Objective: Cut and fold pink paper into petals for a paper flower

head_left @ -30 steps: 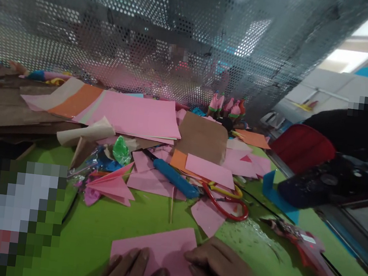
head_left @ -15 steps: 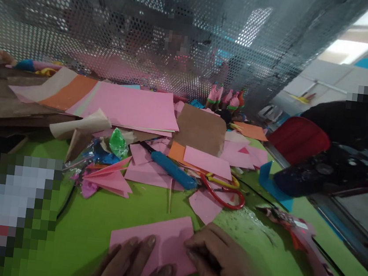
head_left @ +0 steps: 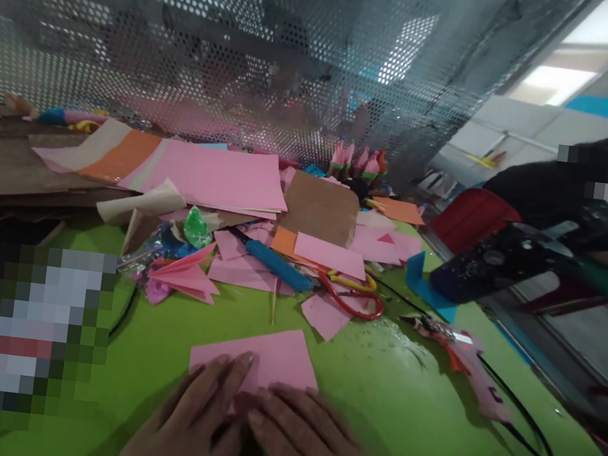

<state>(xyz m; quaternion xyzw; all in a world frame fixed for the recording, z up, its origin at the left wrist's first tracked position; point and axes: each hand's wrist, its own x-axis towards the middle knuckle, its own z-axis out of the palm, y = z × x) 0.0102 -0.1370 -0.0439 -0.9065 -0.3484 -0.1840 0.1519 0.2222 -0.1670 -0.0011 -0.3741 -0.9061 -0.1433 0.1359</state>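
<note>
A pink sheet of paper (head_left: pixel 267 356) lies flat on the green table (head_left: pixel 403 415) close to me. My left hand (head_left: pixel 194 420) rests on its near left part with the fingers stretched out flat. My right hand (head_left: pixel 301 444) lies beside it on the sheet's near edge, fingers also flat and pressing down. Neither hand holds anything.
Beyond the sheet lie pink paper scraps (head_left: pixel 327 315), red-handled scissors (head_left: pixel 351 299), a blue-handled tool (head_left: pixel 278 265), a folded pink shape (head_left: pixel 182 280) and stacked coloured sheets (head_left: pixel 205 176). A glue gun (head_left: pixel 470 360) with black cable lies right. A perforated metal screen (head_left: pixel 247 53) stands behind; another person (head_left: pixel 565 199) sits at right.
My right hand has slid left from the sheet's right edge to lie next to my left hand. The view has tilted, so the sheet now sits higher in the picture.
</note>
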